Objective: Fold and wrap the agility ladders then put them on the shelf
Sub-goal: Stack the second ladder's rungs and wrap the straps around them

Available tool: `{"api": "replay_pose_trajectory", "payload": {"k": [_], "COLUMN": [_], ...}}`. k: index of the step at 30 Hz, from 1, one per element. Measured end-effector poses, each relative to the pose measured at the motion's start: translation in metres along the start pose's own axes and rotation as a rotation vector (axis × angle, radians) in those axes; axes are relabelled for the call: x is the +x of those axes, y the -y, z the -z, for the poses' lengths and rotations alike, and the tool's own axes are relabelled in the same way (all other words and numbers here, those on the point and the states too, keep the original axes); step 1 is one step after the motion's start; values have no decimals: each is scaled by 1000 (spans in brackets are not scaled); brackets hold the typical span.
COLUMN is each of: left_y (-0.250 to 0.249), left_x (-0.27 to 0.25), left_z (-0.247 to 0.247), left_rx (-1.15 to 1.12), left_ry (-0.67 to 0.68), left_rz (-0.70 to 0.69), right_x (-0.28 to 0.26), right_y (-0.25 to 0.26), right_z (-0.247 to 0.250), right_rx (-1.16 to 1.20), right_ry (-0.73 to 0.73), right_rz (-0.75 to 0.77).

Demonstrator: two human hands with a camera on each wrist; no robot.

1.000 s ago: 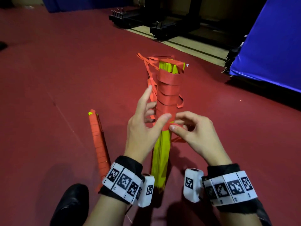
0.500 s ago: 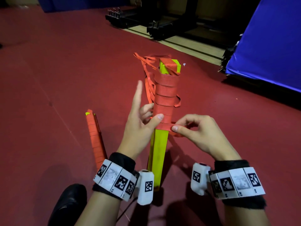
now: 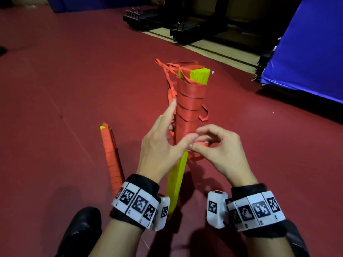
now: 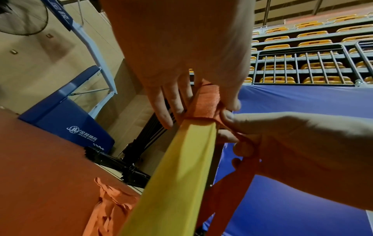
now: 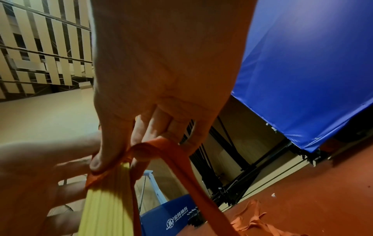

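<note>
A bundle of yellow ladder rungs (image 3: 176, 182) stands tilted on the red floor, its upper half wound in orange strap (image 3: 191, 108). My left hand (image 3: 163, 143) grips it at the lowest wrap, thumb on the front and fingers along the far side. My right hand (image 3: 222, 153) pinches the free strap (image 3: 203, 144) right beside that thumb. In the left wrist view the thumb presses the orange wrap (image 4: 203, 102) on the rungs (image 4: 181, 175). From the right wrist the strap (image 5: 173, 153) loops round my fingers. A second ladder (image 3: 112, 158), fully wrapped, lies on the floor to the left.
Loose orange strap (image 3: 170, 71) trails on the floor behind the bundle. A blue padded mat (image 3: 306, 52) stands at the right and black metal frames (image 3: 185, 28) at the back. My black shoe (image 3: 81, 230) is at the lower left.
My right hand has brought the strap across the front of the bundle up to the left thumb. The left index finger has closed in against the bundle's side.
</note>
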State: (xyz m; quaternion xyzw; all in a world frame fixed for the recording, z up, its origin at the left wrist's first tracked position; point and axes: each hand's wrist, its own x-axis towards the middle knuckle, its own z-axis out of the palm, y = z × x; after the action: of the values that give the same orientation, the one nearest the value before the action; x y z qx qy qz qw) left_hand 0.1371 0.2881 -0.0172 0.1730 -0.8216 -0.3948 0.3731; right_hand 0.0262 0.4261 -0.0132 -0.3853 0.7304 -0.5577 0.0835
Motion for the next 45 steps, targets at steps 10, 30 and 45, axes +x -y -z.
{"api": "replay_pose_trajectory", "payload": {"k": [10, 30, 45], "left_y": [1, 7, 10], "left_x": [2, 4, 2], "left_z": [2, 4, 5], "left_rx": [-387, -616, -291], "left_ry": [55, 141, 3], "left_rz": [161, 202, 158], "right_x": [5, 4, 6], "right_y": [-9, -5, -14], "right_z": [13, 8, -3], "right_rx": [-245, -33, -161], "right_ry": [156, 122, 184], "right_rz": [33, -36, -61]}}
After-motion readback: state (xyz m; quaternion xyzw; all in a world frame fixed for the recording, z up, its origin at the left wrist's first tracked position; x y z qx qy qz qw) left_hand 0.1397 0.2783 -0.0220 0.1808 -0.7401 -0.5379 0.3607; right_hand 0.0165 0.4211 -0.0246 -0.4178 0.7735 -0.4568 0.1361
